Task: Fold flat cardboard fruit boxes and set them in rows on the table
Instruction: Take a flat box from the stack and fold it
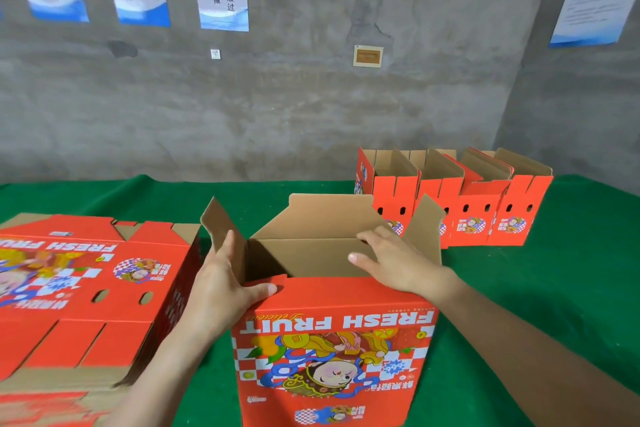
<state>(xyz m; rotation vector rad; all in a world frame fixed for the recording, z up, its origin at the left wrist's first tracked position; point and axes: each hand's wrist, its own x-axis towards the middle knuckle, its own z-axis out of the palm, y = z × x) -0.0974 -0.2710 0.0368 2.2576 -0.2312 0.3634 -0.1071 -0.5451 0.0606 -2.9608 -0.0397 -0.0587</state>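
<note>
Head view, item one: a half-formed box (332, 340) stands open end up on the table (571, 288) between our two hands, its print upside down to us. Our left hand (221, 288) grips the near left corner, with the thumb laid across the red front panel and the fingers running up the raised side flap (216, 225). Our right hand (394, 260) is spread flat and holds nothing; its fingers press on the long inner flap (311, 256), which slopes into the opening. We judge the step in hand to be closing this upturned end. To do it well, we keep the left grip firm so the walls stay square. We push the long flap down evenly along its crease until it lies level, and only then bring the side flaps over; uneven pressure could buckle the board. Material: corrugated cardboard, smooth printed red outside and plain matt brown inside, with straight creases, slotted tabs and oval punched holes. Item two: a stack of flat boxes (86, 288) just left of the left hand, same stock, edges slightly staggered. Item three: a row of folded boxes (457, 204) beyond the right hand, touching side by side, tops open. Table covering: a green, felt-like cloth.
</note>
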